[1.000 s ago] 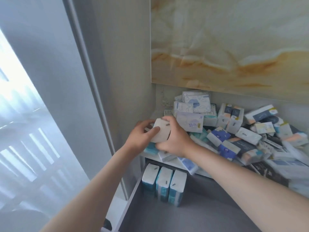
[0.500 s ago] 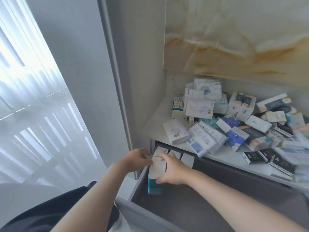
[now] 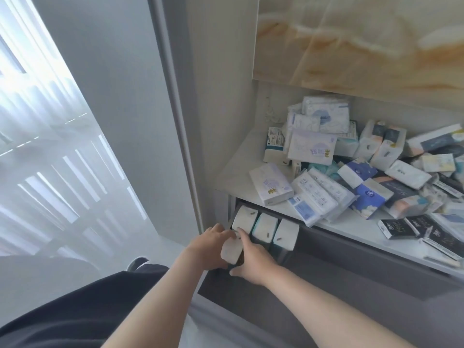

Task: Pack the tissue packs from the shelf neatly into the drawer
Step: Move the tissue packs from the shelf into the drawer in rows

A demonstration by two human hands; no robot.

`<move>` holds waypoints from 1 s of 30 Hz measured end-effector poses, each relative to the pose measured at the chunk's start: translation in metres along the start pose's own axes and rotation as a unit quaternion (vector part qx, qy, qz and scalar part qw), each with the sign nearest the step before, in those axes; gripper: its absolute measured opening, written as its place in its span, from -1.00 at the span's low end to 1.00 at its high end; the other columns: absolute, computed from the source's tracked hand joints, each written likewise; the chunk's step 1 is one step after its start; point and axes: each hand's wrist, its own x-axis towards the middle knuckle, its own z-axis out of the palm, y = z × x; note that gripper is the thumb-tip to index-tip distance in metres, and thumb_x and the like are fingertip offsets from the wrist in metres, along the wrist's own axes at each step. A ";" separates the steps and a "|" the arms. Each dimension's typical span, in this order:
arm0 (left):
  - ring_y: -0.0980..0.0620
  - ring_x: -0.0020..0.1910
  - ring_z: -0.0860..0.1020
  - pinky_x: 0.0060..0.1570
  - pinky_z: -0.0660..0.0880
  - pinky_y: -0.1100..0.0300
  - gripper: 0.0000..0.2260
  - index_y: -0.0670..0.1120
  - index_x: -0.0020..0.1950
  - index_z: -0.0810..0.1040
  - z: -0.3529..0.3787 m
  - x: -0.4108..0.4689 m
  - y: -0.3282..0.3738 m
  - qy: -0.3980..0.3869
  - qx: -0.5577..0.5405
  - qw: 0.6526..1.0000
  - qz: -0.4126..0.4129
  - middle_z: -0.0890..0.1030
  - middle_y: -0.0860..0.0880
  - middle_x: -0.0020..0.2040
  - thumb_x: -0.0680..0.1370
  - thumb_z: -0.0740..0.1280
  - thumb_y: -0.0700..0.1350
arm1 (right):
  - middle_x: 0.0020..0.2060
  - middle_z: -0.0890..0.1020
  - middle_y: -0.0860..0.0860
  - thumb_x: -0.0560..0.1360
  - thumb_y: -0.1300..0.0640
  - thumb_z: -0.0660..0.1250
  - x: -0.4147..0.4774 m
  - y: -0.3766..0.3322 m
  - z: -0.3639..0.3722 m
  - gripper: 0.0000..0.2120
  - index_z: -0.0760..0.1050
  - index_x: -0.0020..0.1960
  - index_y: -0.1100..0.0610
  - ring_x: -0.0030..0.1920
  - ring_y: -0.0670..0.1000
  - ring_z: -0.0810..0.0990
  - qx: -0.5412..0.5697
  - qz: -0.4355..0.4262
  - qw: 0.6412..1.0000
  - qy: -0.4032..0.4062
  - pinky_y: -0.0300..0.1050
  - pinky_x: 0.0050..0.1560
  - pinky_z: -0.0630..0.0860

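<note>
Head view looks down on both hands at the near left corner of the open drawer (image 3: 351, 292). The left hand (image 3: 211, 247) and right hand (image 3: 253, 257) are closed on one white pack (image 3: 231, 249) from either side, holding it upright just in front of a row (image 3: 263, 228) of three packs that stand on end against the drawer's back wall. Whether the pack touches the drawer floor is hidden by the hands. Most packs still lie in a loose heap (image 3: 351, 172) on the shelf (image 3: 233, 177) above.

Risks, as I judge them: the soft pack may tip or sit skewed once released, since nothing braces it in front. Pushing it back hard could shove the row out of line. Packs overhanging the shelf edge directly above could be knocked into the drawer when a hand rises.
</note>
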 end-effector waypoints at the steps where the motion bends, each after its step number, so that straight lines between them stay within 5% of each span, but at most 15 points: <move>1: -0.04 0.28 0.37 0.22 0.46 0.04 -0.28 0.15 0.46 0.25 0.001 0.001 -0.001 0.004 0.008 1.000 0.004 0.32 0.00 0.29 0.39 0.52 -0.01 | 0.44 0.42 0.08 0.43 0.00 0.50 -0.002 0.003 0.000 0.06 -0.23 0.60 -0.10 0.36 0.15 0.46 -0.009 0.001 1.000 -0.005 0.02 0.27 0.45; 5: -0.07 0.37 0.32 0.21 0.50 0.01 -0.17 0.16 0.54 0.09 0.000 0.004 0.001 0.028 0.041 0.998 0.024 0.22 0.01 0.42 0.41 0.50 -0.08 | 0.34 0.50 0.05 0.49 0.07 0.39 0.000 0.015 0.002 0.00 -0.32 0.58 -0.12 0.21 0.12 0.56 -0.013 0.015 0.999 0.043 0.06 0.18 0.53; 9: -0.05 0.44 0.27 0.20 0.49 0.05 -0.19 0.16 0.58 0.04 -0.003 0.003 0.008 -0.008 0.082 0.996 0.022 0.15 0.06 0.52 0.47 0.43 -0.09 | 0.45 0.39 0.11 0.55 0.11 0.30 0.007 0.011 -0.001 -0.15 -0.21 0.62 -0.05 0.37 0.15 0.44 0.001 0.021 1.000 0.000 0.03 0.34 0.42; 14: -0.04 0.43 0.28 0.33 0.41 0.00 -0.24 0.14 0.55 0.20 -0.022 0.015 0.013 -0.039 0.045 0.998 0.001 0.28 0.03 0.46 0.42 0.47 0.10 | 0.34 0.50 0.04 0.56 0.11 0.23 0.007 0.007 -0.028 -0.43 0.23 0.54 -0.10 0.29 0.13 0.50 -0.008 0.007 1.000 0.020 -0.03 0.25 0.48; 18: 0.02 0.21 0.52 0.19 0.44 0.18 -0.57 0.06 0.39 0.44 -0.064 0.036 0.034 0.055 -0.076 0.996 -0.003 0.55 0.06 0.23 0.53 0.35 0.06 | 0.16 0.61 -0.03 0.56 0.11 0.22 0.002 0.003 -0.076 -0.64 0.50 0.33 -0.08 0.13 0.06 0.58 -0.025 -0.053 0.988 0.140 -0.07 0.07 0.53; 22: 0.04 -0.11 0.51 -0.05 0.43 0.22 -0.73 0.01 0.25 0.53 -0.107 0.064 0.060 0.210 -0.134 0.968 0.019 0.58 0.02 0.08 0.55 0.33 -0.05 | 0.20 0.55 -0.04 0.52 0.19 0.25 0.010 0.008 -0.135 -0.66 0.53 0.26 -0.02 0.16 0.06 0.53 -0.093 -0.135 0.935 0.313 -0.05 0.00 0.51; 25: 0.04 -0.10 0.48 -0.01 0.46 0.17 -0.72 -0.03 0.27 0.51 -0.125 0.089 0.070 0.249 -0.145 0.956 0.044 0.56 -0.02 0.10 0.56 0.32 -0.09 | 0.31 0.41 0.06 0.44 0.07 0.34 0.026 0.020 -0.170 -0.46 0.39 0.42 -0.03 0.35 0.14 0.34 -0.265 -0.106 0.914 0.287 0.04 0.29 0.29; 27: 0.02 0.01 0.48 0.08 0.46 0.14 -0.66 -0.02 0.34 0.47 -0.132 0.105 0.073 0.244 -0.143 0.958 0.054 0.53 -0.03 0.16 0.56 0.32 -0.08 | 0.49 0.20 0.14 0.41 -0.08 0.34 0.037 0.024 -0.186 -0.27 0.22 0.53 -0.04 0.51 0.21 0.07 -0.368 -0.079 0.902 0.210 0.20 0.50 -0.07; 30: -0.05 0.23 0.45 0.21 0.42 0.09 -0.57 -0.01 0.42 0.38 -0.136 0.133 0.073 0.238 -0.133 0.961 0.048 0.48 -0.06 0.25 0.56 0.32 -0.08 | 0.57 0.05 0.13 0.44 -0.04 0.28 0.061 0.019 -0.209 -0.27 0.14 0.57 -0.05 0.58 0.17 -0.13 -0.373 -0.088 0.905 0.183 0.28 0.49 -0.36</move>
